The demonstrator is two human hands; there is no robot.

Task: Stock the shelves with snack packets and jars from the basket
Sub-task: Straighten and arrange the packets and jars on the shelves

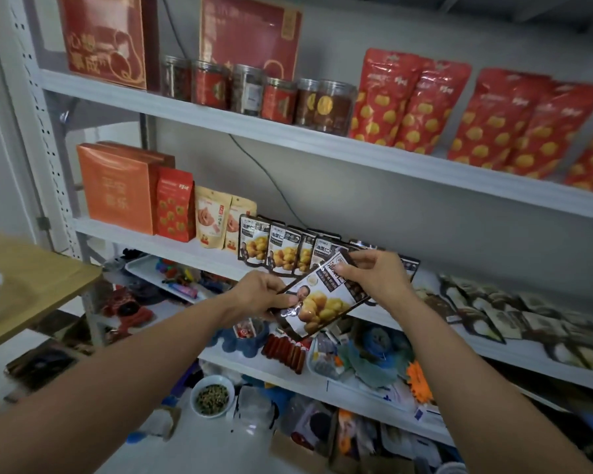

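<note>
Upper shelf: jars at upper centre, pouches right of them. Middle shelf: boxes at left, packet row at centre. Held packet at frame centre, before the row; left hand at its lower-left end, right hand at its upper-right end.

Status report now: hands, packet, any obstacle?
Left hand, right hand both grip one black snack packet, tilted. Row of same packets on shelf behind. No obstacle seen.

High above the left hand and right hand we count six clear plastic jars, two flat red gift boxes and at least five red glossy pouches dotted yellow. Up-left of the left hand: two orange cardboard boxes, one small red pouch, two beige pouches. Between the hands: one black glossy packet. Just behind: at least four matching packets.
</note>
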